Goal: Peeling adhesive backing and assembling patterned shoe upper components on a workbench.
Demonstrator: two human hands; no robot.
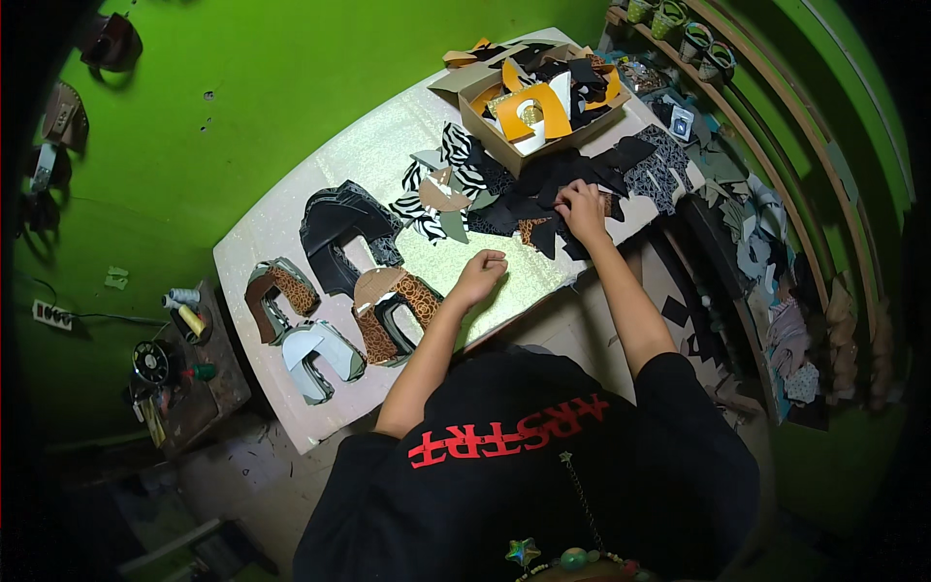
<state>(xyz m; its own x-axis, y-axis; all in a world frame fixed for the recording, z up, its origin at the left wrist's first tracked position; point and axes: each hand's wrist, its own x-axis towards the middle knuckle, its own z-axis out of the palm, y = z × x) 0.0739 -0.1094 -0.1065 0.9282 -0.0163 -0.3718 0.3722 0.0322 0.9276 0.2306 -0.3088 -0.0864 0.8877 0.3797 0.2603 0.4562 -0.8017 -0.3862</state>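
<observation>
Looks part-way through, judging by the layout. Grouped so far on the left of the table: a black stack, a tan-and-leopard stack, a brown-and-leopard stack and a pale grey stack, all curved cut pieces, standing close together. Not grouped: black scraps in a loose heap right of centre, some leopard scraps at its near edge, zebra pieces mixed with a tan piece at its left, and patterned grey pieces toward the right end. Box behind the heap is full of mixed offcuts, so I'd say plenty is left if that counts too. Right hand is down on the black scraps, fingers bent; can't tell if it's pinching one. Left hand is relaxed near the table's near edge, fingers loosely curled, nothing visible in it.
</observation>
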